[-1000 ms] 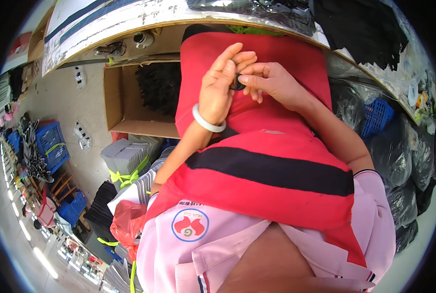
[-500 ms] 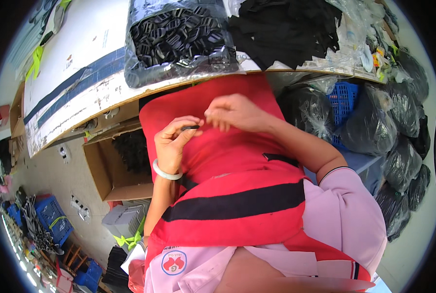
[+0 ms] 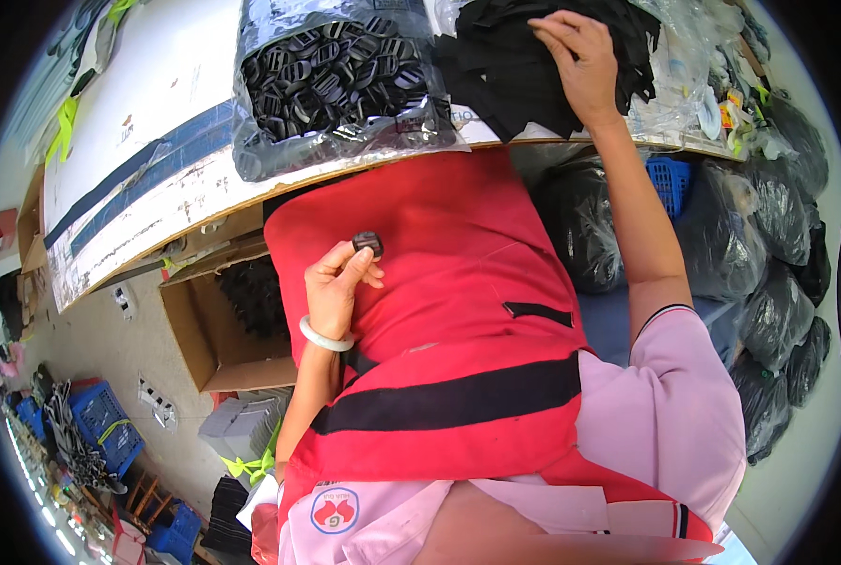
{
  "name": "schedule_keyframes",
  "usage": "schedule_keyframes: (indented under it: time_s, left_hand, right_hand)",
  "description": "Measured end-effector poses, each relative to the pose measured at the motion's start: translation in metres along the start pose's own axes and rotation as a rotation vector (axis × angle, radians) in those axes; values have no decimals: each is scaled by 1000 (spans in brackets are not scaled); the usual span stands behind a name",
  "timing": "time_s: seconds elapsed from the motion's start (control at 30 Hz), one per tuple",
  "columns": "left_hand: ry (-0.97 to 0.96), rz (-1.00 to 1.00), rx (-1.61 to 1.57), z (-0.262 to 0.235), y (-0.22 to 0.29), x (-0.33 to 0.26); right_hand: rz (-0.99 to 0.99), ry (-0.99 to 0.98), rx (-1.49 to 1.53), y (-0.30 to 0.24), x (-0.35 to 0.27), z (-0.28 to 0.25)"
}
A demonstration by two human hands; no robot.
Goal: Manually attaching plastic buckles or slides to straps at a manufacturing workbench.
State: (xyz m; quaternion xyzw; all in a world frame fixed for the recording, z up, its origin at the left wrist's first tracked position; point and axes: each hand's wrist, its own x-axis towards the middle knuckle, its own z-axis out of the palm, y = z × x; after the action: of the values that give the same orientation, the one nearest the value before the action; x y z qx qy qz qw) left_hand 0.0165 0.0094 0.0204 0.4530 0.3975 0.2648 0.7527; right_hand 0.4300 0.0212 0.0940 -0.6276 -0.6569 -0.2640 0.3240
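Note:
My left hand (image 3: pixel 334 292), a pale bangle (image 3: pixel 324 336) on its wrist, is closed on a black plastic buckle (image 3: pixel 368 244). It pinches the buckle between thumb and fingers above the red apron (image 3: pixel 439 226) over my lap. My right hand (image 3: pixel 585 71) reaches over the pile of black fabric strips (image 3: pixel 505 85) on the table. Its thumb and fingertips are drawn together at the pile; whether a strip is between them is hard to see, black on black. Beside the pile lies an open plastic bag (image 3: pixel 298 155) full of black slotted buckles (image 3: pixel 326 80).
The white table's (image 3: pixel 176 179) worn edge runs before my lap. An open cardboard box (image 3: pixel 190 330) stands below at left, holding dark pieces. Stuffed black plastic bags (image 3: pixel 721 226) and a blue crate (image 3: pixel 668 184) crowd the right. Another blue crate (image 3: pixel 105 424) is at the far left.
My right hand has left my left hand and moved up and right onto the strip pile. My left hand still holds the buckle, now turned with its flat side showing.

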Motion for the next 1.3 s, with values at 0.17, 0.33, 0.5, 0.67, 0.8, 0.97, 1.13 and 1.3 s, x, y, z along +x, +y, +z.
schedule_keyframes:
  time_s: [0.17,0.33,0.5,0.67,0.8,0.97,1.13,1.3]
  left_hand:
    - [40,11,17,13,21,8]
    - [63,108,-74,29,38,12]
    - [75,150,-65,21,30,8]
    - [139,411,336,13,22,6]
    - [214,574,478,15,25,9]
    - [196,559,524,12,26,5]
    - [212,531,487,11,19,5]
    - [187,653,771,8,14,7]
  right_hand:
    - [100,629,1088,-101,28,18]
    - [689,-638,1217,-198,-24,-9]
    - [1170,-941,1468,-216,-38,-7]
    - [1302,-972,1543,-225,-41,-4]
    - [1366,-849,1691,-230,-41,-2]
    - [1389,-788,1755,-232,-45,7]
    - [1428,-786,1727,-234,-50,6]
    - [1410,-730,1721,-237,-65,14]
